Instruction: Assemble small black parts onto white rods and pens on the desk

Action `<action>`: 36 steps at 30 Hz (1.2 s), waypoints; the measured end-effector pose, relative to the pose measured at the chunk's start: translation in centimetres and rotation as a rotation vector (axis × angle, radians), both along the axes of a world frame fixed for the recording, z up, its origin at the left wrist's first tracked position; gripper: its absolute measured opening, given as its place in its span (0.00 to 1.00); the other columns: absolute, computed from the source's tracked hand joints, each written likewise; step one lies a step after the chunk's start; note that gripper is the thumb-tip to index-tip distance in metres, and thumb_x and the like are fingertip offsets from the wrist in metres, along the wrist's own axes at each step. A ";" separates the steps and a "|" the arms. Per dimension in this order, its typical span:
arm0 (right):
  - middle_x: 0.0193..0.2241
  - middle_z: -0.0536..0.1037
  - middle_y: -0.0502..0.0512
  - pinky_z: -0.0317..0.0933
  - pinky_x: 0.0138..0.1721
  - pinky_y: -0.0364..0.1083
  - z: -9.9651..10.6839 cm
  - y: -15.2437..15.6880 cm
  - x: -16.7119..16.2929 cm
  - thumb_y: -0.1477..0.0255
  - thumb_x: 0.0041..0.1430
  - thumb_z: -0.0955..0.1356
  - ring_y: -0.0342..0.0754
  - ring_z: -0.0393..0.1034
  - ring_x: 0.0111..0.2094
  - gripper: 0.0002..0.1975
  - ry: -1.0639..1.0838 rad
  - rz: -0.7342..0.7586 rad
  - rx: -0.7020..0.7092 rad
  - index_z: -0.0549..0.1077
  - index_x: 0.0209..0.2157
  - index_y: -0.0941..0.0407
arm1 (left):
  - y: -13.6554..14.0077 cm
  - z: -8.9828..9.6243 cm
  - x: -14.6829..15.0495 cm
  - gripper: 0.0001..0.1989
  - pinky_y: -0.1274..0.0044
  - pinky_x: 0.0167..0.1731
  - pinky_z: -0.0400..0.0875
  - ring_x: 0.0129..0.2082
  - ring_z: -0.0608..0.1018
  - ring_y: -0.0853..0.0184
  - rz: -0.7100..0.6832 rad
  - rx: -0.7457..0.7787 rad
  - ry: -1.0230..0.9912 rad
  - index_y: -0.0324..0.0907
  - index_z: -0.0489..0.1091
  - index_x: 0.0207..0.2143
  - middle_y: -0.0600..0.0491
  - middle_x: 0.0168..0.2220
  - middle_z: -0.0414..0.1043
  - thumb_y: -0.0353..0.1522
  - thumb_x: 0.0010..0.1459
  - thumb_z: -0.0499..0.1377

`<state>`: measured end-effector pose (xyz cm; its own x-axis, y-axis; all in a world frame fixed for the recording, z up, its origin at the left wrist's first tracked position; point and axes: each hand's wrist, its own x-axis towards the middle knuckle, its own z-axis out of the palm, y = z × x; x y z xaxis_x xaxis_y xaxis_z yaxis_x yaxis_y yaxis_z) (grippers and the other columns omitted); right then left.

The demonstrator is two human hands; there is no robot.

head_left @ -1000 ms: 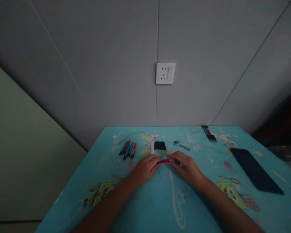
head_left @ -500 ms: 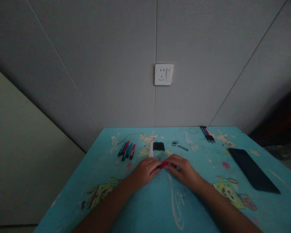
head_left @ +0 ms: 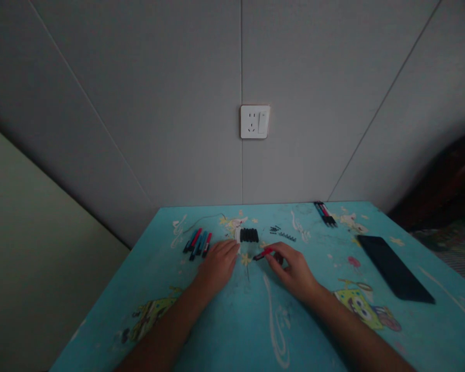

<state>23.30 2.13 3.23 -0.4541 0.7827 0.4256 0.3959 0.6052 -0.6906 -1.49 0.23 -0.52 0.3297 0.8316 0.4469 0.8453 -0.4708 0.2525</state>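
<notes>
My right hand [head_left: 292,268] pinches a short red pen part [head_left: 264,254] just above the blue table [head_left: 232,330]. My left hand [head_left: 218,263] rests flat on the table, apart from the red part, with its fingertips at a thin white piece [head_left: 237,236]. Just beyond the fingers lies a row of black pen pieces [head_left: 249,235]. Several red, blue and black pens [head_left: 196,243] lie left of my left hand.
Small black parts [head_left: 282,234] are scattered behind my right hand. Several pens [head_left: 325,214] lie at the table's back edge on the right. A black phone [head_left: 394,267] lies at the right. A white wall socket [head_left: 254,122] sits above the table.
My left hand has let go of the red part and moved left and forward to the white piece. My right hand keeps the red part. The view has drifted a little.
</notes>
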 end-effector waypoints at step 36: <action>0.37 0.76 0.56 0.67 0.31 0.43 -0.3 0.1 -0.1 0.68 0.66 0.63 0.45 0.70 0.31 0.11 -0.017 0.049 0.039 0.73 0.46 0.54 | 0.1 0.9 0.0 0.06 0.58 0.56 0.60 0.44 0.72 0.58 0.244 0.064 0.101 0.43 0.72 0.37 0.49 0.39 0.72 0.27 0.58 0.56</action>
